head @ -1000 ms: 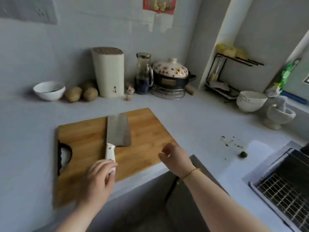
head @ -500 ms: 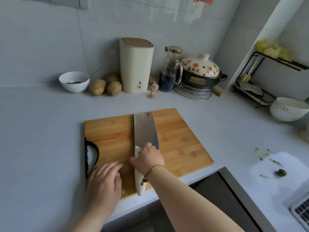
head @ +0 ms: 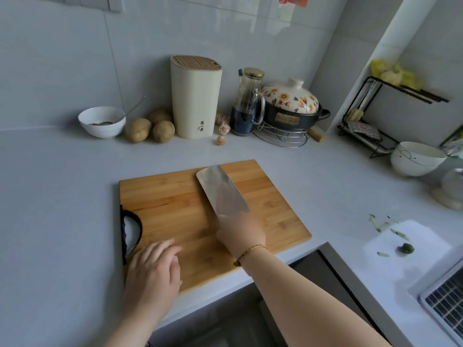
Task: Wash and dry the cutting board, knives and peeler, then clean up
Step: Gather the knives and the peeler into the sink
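Right hand (head: 241,234) is closed around the cleaver (head: 221,190) handle, blade angled toward the upper left over the cutting board (head: 175,206) at frame centre. Left hand (head: 152,271) lies flat, fingers loosely spread, on the board's near-left corner.

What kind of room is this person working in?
Most likely a home kitchen: a rectangular bamboo cutting board with a broad steel cleaver lies on the pale grey counter, beside a cream knife block and a floral-lidded black casserole pot.

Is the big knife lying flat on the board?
No, tilted: the right hand grips the knife, its blade slanting above the cutting board.
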